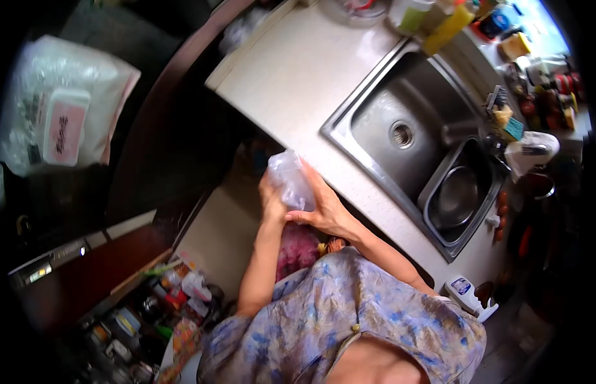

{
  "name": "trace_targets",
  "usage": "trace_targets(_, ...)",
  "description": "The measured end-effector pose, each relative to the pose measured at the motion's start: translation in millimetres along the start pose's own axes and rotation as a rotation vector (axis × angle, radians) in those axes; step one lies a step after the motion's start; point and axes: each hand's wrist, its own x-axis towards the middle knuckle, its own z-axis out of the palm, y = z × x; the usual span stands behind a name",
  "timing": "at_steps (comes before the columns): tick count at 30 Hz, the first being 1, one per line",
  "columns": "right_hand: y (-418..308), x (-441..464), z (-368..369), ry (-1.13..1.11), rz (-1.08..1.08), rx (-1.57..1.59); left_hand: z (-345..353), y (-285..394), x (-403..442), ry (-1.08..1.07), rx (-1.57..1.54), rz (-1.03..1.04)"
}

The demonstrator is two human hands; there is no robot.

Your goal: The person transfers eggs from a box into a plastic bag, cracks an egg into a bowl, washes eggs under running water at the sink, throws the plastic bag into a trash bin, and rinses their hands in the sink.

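In front of my body I hold a crumpled, translucent plastic bag (288, 176) between both hands. My left hand (271, 200) is closed around its left side, its fingers partly hidden behind the plastic. On the other side my right hand (325, 208) grips the bag, with the thumb lying across its lower end. Whether anything is inside the bag I cannot make out. Between my forearms, below the bag, a dark pink item (298, 248) shows in part; its kind is unclear.
A white countertop (272, 77) with a steel sink (400, 83) lies ahead and right; a basin (461, 192) sits in the sink. A white bottle (467, 297) stands near my right elbow. Cluttered goods (176, 294) fill the lower left. A packed plastic bag (106, 83) is at upper left.
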Motion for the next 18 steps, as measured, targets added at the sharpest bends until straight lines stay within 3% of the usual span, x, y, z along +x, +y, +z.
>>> trace_targets(2, 5.7, -4.3, 27.3, -0.03, 0.032, -0.129, -22.2, -16.6, 1.1, 0.046, 0.081, 0.097)
trace_targets(4, 24.1, -4.1, 53.8, -0.016, 0.053, -0.289, -50.4, -31.4, 5.9, 0.148, 0.129, 0.069)
trace_targets(6, 42.2, -0.5, 78.7, -0.054, 0.024, -0.216, -82.4, -41.7, 10.9, 0.225, 0.18, 0.029)
trace_targets(8, 68.6, 4.8, 112.1, -0.166, 0.044, -0.222, -120.3, -56.9, 22.5, 0.298, 0.201, -0.283)
trace_targets(9, 79.5, 7.3, 123.8, -0.159, 0.025, -0.187, -137.5, -60.1, 21.9, 0.156, 0.191, -0.242)
trace_targets(12, 151.4, 16.9, 169.0, -0.124, -0.014, -0.224, -185.7, -61.9, 27.4, 0.129, 0.172, -0.395)
trace_targets(14, 191.0, 25.5, 189.0, -0.06, 0.182, -0.091, -219.0, -53.1, 51.5, -0.013, 0.201, -0.686)
trace_targets(16, 213.7, 43.2, 191.2, -0.145, 0.544, -0.06, -252.5, -62.5, 72.3, 0.096, 0.216, -0.724)
trace_targets(17, 274.4, 30.3, 219.2, 0.076, 0.568, 0.229, -265.0, -75.4, 89.3, 0.197, 0.451, -0.652)
trace_targets(18, 297.5, 35.4, 219.7, 0.206, 0.362, 0.04, -278.6, -90.6, 104.3, 0.225, 0.623, -0.484)
